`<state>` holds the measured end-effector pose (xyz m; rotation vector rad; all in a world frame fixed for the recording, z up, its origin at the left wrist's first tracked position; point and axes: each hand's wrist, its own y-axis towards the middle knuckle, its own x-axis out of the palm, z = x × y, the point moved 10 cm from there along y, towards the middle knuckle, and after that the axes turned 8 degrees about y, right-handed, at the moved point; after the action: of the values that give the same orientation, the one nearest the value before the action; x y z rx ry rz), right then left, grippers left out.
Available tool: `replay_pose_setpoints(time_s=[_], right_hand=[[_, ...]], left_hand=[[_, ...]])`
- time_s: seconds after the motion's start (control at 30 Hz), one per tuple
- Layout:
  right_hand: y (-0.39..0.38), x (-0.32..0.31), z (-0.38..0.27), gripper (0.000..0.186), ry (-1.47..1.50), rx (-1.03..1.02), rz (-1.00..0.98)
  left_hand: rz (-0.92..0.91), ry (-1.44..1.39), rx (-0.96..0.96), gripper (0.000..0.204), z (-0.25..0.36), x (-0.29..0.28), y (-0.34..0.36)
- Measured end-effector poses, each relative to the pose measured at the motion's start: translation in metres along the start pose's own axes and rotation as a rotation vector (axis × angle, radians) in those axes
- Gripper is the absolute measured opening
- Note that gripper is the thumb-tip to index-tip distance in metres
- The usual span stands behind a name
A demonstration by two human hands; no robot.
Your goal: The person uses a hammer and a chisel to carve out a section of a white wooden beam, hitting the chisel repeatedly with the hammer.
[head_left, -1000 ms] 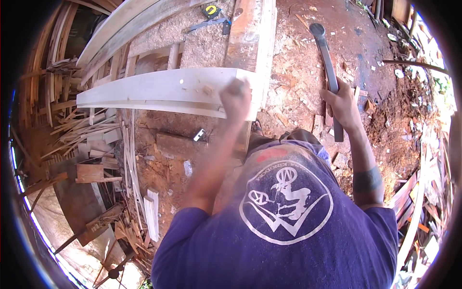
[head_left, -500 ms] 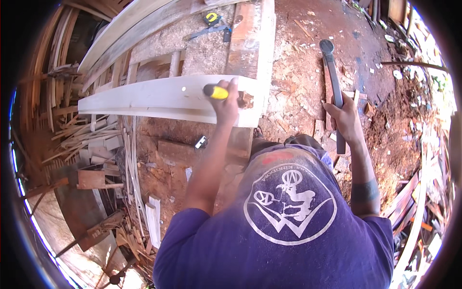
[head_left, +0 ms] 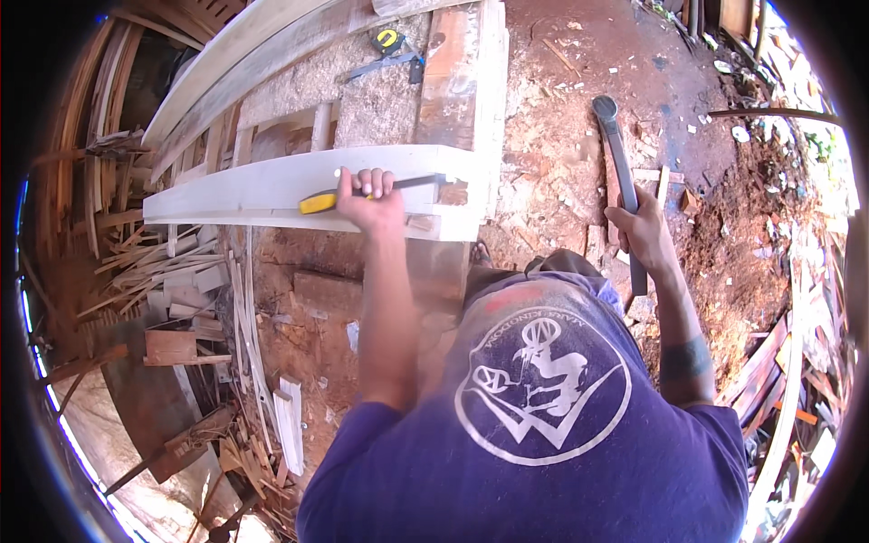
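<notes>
My left hand [head_left: 372, 206] is closed around a chisel [head_left: 317, 202] with a yellow and black handle. The chisel lies nearly level over a pale wooden board [head_left: 231, 192], its dark blade pointing right. The blade's tip reaches a rough chiselled recess [head_left: 454, 193] near the board's right end; whether it touches the wood I cannot tell. Off to the right, my right hand [head_left: 644, 231] grips a hammer [head_left: 623, 163] by its dark handle, with the round head pointing away from me. The hammer is apart from the board.
Beyond the board lie a yellow and black tape measure [head_left: 387, 41] and a blue-grey tool [head_left: 380, 66], beside a thick worn beam [head_left: 448, 81]. Scrap wood strips [head_left: 149, 276] are heaped at left. Wood chips and dirt cover the floor [head_left: 561, 68] at right.
My left hand has shifted left and turned over, tipping the chisel from steep to nearly level, so its blade now shows. The hammer has moved slightly nearer to me.
</notes>
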<state>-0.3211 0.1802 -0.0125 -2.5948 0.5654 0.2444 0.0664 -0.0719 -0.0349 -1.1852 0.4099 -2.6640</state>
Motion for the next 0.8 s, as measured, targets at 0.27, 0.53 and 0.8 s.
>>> replay_pose_setpoints(time_s=[0.27, 0.53, 0.8], right_hand=[[-0.002, -0.013, 0.017, 0.022, 0.114, 0.057, 0.061], [-0.008, -0.019, 0.038, 0.023, 0.126, 0.073, 0.077], [-0.006, -0.022, 0.055, 0.023, 0.173, 0.132, 0.100]], left_hand=[[-0.400, 0.606, 0.312, 0.033, -0.008, 0.071, -0.032], [-0.177, 0.665, 0.391, 0.034, -0.033, 0.050, -0.008], [-0.084, 0.047, 0.065, 0.035, 0.026, 0.019, 0.001]])
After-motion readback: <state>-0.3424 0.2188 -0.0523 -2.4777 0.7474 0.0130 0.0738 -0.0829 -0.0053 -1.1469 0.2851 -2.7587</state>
